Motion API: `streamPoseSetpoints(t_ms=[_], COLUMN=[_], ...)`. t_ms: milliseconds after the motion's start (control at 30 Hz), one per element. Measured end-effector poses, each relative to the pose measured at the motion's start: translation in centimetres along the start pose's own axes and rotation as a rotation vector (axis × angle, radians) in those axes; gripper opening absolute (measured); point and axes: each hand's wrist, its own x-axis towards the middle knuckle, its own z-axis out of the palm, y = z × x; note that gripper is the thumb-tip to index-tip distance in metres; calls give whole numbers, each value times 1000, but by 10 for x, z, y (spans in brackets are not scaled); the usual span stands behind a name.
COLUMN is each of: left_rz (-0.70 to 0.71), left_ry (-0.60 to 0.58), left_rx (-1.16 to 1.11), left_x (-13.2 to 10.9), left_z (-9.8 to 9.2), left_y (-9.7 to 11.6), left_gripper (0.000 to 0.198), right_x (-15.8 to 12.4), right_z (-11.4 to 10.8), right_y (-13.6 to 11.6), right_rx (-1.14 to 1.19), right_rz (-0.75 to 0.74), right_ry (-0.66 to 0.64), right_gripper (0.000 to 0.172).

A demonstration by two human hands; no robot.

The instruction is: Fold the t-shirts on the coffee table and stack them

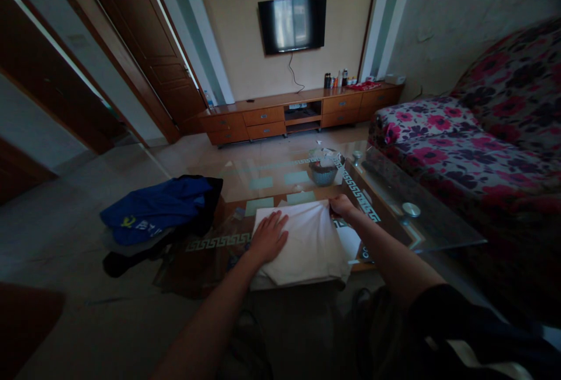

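Note:
A white piece of cloth, perhaps a garment, lies on the near edge of the glass coffee table, its front edge hanging slightly over. My left hand rests flat on the cloth's left side with its fingers spread. At the far right corner of the cloth, my right hand is closed, pinching the fabric. Creases run from that pinched corner toward the middle. To the left, a blue garment with yellow and white print lies in a heap with black fabric on the table's left end.
A small basket with whitish contents stands toward the table's far side. Beyond it runs a long wooden TV cabinet with bottles on top, below a wall-mounted television. A flower-patterned sofa borders the table's right side.

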Motion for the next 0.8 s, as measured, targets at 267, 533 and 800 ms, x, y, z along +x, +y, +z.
streamPoseSetpoints(t_ms=[267,533,800], left_rz=[-2,-3,-21], left_ry=[-1,-2,-13], left_rx=[4,11,9], left_x=[0,-1,-1], left_z=[-2,-3,-5], left_y=[1,1,4], left_gripper=[55,55,55], right_x=[-12,-28,-43], right_z=[-6,-23,-23], right_y=[0,16,24], right_rx=[-29,49,4], right_rz=[46,-44,-60], right_ry=[-150,-352,-445], right_gripper=[45,47,48])
